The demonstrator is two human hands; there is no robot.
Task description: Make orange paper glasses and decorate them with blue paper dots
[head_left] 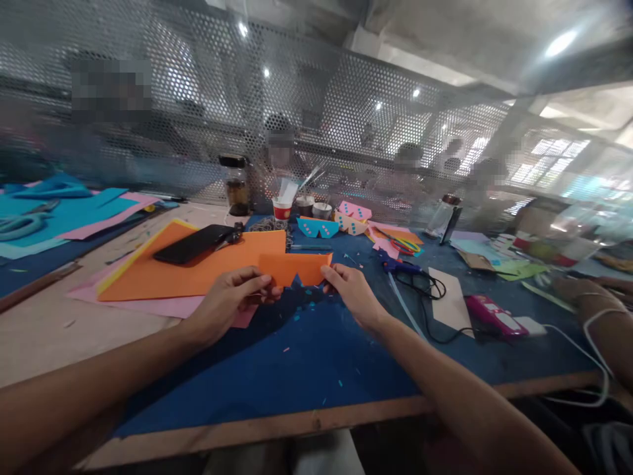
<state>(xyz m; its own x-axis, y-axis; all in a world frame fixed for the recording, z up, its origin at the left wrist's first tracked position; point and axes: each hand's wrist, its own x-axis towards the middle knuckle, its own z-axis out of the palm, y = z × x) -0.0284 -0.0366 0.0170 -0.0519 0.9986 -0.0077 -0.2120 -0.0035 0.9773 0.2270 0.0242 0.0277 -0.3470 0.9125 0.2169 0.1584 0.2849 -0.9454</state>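
I hold a small orange paper cut-out (295, 268) with a notched lower edge between both hands, above a dark blue sheet (306, 356). My left hand (232, 298) pinches its left end, fingers closed. Its right end is gripped by my right hand (352, 290) at the lower corner. Behind the cut-out lies a large orange sheet (198, 267) on pink paper, with a black phone (192, 244) resting on it.
Finished paper shapes in blue (317, 227) and pink (354, 211) sit at the back by a paper cup (282, 209) and a jar (236, 185). Scissors (403, 245), a glue gun (401, 267) with black cable and a pink device (491, 315) lie right. Another person's arm (593, 303) rests far right. A perforated metal screen stands behind.
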